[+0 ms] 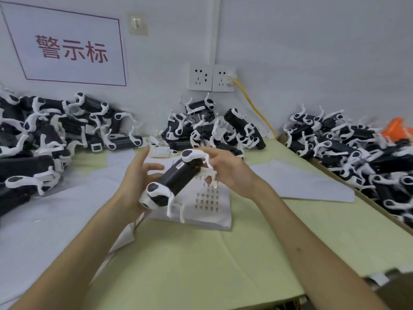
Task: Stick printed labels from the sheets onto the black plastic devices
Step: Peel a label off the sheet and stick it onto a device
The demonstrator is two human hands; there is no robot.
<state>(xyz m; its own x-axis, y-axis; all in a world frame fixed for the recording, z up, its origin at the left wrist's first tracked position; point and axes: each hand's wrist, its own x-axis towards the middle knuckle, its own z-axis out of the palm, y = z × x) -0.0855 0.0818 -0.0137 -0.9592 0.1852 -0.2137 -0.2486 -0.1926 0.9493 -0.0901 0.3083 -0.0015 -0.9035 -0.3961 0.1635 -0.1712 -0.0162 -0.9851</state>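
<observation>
Sheet (206, 198): print too small to read, upper part hidden behind device (176, 177). Left pile (33, 142) cut by frame edge. Orange thing (396, 128) half buried behind right pile (357, 153). Dark shape (393, 278) at bottom right blurred, cut off.

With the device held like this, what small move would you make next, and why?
Probably press the label flat with the left hand: it already sits on the device, which the right hand grips, and left fingers hover beside it.

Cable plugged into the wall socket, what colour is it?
The cable is yellow, seen best in the head view.
</observation>
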